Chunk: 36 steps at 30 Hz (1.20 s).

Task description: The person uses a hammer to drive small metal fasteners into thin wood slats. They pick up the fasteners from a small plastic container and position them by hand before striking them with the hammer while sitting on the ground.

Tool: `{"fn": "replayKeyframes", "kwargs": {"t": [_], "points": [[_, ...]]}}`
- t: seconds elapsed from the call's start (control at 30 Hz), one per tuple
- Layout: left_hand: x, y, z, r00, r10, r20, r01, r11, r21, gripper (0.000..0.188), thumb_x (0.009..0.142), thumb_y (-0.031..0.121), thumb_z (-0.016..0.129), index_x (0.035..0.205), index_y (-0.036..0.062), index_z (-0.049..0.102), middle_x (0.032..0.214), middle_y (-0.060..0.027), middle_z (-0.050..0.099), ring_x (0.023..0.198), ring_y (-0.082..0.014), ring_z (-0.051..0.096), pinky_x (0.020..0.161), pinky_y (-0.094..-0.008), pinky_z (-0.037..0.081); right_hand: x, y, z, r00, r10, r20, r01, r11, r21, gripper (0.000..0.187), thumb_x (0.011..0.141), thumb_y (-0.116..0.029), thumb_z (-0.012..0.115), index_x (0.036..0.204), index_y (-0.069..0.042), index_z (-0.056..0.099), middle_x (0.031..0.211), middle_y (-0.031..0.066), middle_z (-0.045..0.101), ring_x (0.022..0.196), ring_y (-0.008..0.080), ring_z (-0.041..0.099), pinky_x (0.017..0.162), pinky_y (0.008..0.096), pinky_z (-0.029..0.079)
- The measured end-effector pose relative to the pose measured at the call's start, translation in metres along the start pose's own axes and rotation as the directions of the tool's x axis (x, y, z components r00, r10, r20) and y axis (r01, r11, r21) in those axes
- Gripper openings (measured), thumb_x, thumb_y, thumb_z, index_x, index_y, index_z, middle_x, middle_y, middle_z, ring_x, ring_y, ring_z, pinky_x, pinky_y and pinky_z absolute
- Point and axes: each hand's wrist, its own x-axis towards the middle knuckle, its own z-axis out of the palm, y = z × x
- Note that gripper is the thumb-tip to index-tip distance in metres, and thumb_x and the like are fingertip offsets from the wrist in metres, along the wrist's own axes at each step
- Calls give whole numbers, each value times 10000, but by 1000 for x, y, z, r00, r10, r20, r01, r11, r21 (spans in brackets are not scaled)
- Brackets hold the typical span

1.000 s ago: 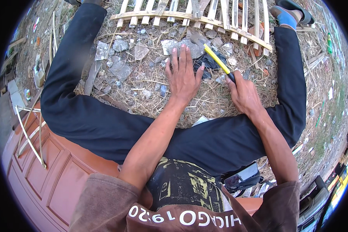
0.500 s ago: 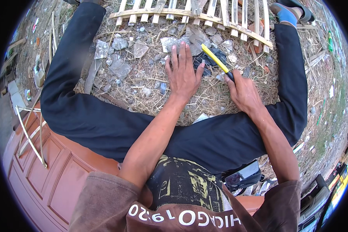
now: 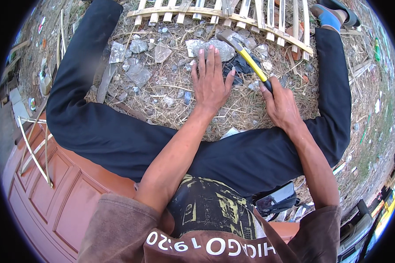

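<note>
My right hand point(image 3: 284, 101) is closed round the black grip of a hammer point(image 3: 253, 64) with a yellow handle. Its metal head sits above and beyond a grey stone point(image 3: 221, 51) on the ground. My left hand point(image 3: 211, 83) lies palm down with its fingers stretched out, the fingertips at the near edge of the stone. Whether anything lies under that palm is hidden. A crumpled piece of dark plastic point(image 3: 240, 66) lies between the left thumb and the hammer handle.
A frame of pale wooden slats point(image 3: 197, 12) lies at the far side. Broken stones point(image 3: 138, 75) and dry straw are scattered between my trousered legs point(image 3: 105, 131). A reddish-brown panelled door point(image 3: 81, 204) lies beneath me, with thin wooden strips point(image 3: 34, 160) at its left. A phone point(image 3: 275, 196) rests by my right hip.
The hammer has swung upward, and its head shows more clearly above the stone. My right hand has tilted slightly up with it; my left hand stays nearly in place.
</note>
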Motion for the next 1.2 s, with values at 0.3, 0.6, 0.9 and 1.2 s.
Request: {"fn": "replayKeyframes", "kwargs": {"t": [0.3,0.6,0.9,1.2], "points": [[1,2,0,1000,4,5,-4,1000,-6,738,989,408,562,1520,-55,342,1613,-190,304,1491,-405,256,1161,-552,245,-2,0,-1,1000,-27,-16,27,999,27,215,1027,-202,558,1011,-7,468,660,281,596,644,503,605,569,555,432],[1,1,-1,1000,8,-2,-8,1000,-15,738,987,416,561,1511,-62,356,1607,-194,316,1491,-406,259,1166,-546,235,-2,-1,-1,1000,-21,-6,21,1000,23,218,1031,-200,546,990,-2,465,641,285,584,642,505,602,566,560,427],[1,0,1,1000,10,-11,-10,1000,5,748,976,410,581,1513,-58,350,1611,-190,313,1495,-404,254,1159,-557,251,0,2,3,1000,-20,0,20,1000,-21,219,1024,-191,556,1003,4,458,634,276,586,636,499,606,566,557,437],[1,-1,2,999,24,-36,-24,1000,7,741,973,409,582,1502,-64,365,1602,-200,323,1488,-410,270,1155,-557,255,0,4,5,999,-23,30,26,996,-85,228,1022,-197,559,1002,7,459,642,282,593,639,501,610,570,561,441]]}}
